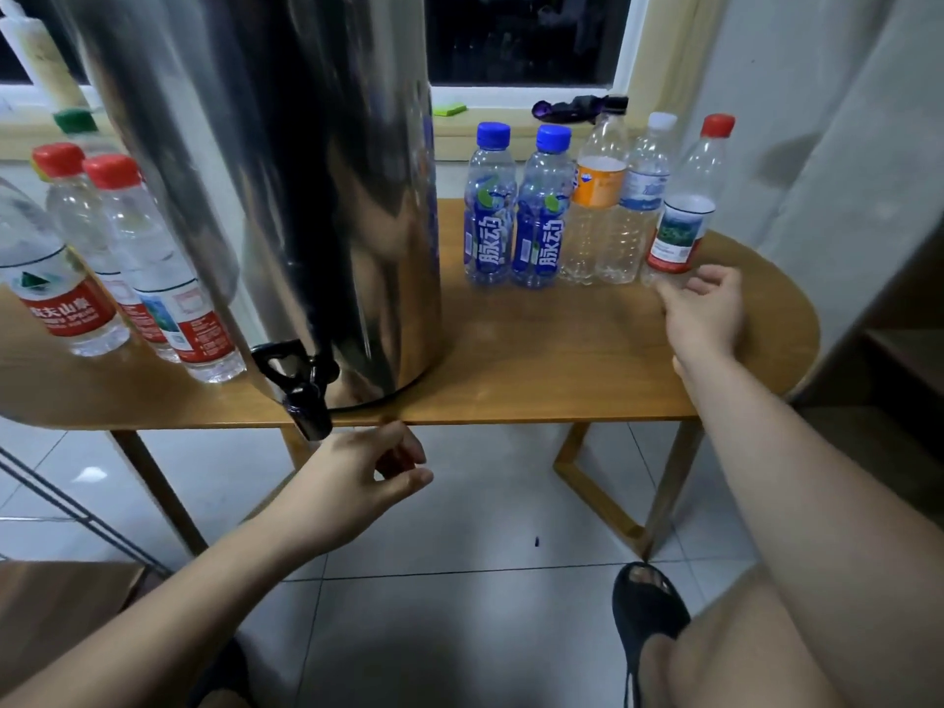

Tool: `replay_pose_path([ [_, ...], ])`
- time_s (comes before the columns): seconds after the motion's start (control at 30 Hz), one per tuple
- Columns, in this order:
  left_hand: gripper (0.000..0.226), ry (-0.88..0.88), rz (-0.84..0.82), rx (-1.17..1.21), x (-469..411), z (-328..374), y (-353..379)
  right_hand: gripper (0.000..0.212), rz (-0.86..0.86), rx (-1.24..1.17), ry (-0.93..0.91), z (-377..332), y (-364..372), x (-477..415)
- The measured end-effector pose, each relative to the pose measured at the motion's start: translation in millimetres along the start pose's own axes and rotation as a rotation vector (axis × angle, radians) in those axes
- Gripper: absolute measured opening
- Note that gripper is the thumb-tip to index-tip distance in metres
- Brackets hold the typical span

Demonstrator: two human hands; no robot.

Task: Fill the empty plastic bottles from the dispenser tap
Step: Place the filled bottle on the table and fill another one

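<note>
dispenser: a tall steel drum (pixel 286 196) stands on a wooden table (pixel 536 360), close to the table's front edge.
tap: a black tap (pixel 301 385) sits low on the front of the dispenser, and its spout hangs just past the table edge.
empty bottles: five stand in a tight row to the right of the dispenser, all upright and capped.
row order: outward from the dispenser come a blue-capped bottle (pixel 490 212), a second blue-capped bottle (pixel 544 217), an orange-label bottle (pixel 595 196), a white-capped bottle (pixel 641 196) and a red-capped bottle (pixel 687 206).
other bottles: left of the dispenser stand two red-capped bottles (pixel 158 278) (pixel 87 222), a larger bottle with a red label (pixel 56 278) and, behind them, a green-capped one (pixel 76 122); they appear to hold clear water.
right hand: the right hand (pixel 707 309) is at the foot of the red-capped bottle, the one farthest from the dispenser. its fingers are loosely bent with a wide gap to the thumb, not closed round the bottle. i cannot tell whether the fingertips touch the base.
left hand: the left hand (pixel 352 482) hangs just below the table edge, right of the tap and under the dispenser's front. its fingers are loosely curled, thumb near forefinger, and it holds nothing.
window sill: behind the dispenser's right side lie a green pad (pixel 449 109) and a dark purple-black item (pixel 577 107).
floor: pale tiles (pixel 459 528) lie below the dispenser's table, with a foot in a black sandal (pixel 646 605) on them.
</note>
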State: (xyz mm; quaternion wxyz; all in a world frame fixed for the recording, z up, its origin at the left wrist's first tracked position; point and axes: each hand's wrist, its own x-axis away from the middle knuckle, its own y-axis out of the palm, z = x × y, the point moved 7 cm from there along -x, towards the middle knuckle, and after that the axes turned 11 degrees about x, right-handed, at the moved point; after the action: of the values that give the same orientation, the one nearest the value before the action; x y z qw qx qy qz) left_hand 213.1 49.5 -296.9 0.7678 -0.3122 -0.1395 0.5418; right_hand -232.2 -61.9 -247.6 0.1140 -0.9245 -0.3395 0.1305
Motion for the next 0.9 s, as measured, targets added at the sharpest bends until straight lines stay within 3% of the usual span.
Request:
replay_pose_path([
  [0.2,0.011,0.008,-0.016,0.002,-7,10,12,0.092,0.059,0.108,0.010,-4,8,-25],
  [0.33,0.010,0.004,-0.034,0.011,-10,17,17,0.102,0.025,0.167,-0.010,-10,15,-35],
  [0.67,0.010,0.018,-0.023,0.016,-6,23,12,0.059,-0.009,0.214,-0.032,-15,20,-47],
  [0.9,0.010,0.030,-0.047,0.023,1,25,8,0.061,-0.046,0.230,-0.079,-4,10,-40],
])
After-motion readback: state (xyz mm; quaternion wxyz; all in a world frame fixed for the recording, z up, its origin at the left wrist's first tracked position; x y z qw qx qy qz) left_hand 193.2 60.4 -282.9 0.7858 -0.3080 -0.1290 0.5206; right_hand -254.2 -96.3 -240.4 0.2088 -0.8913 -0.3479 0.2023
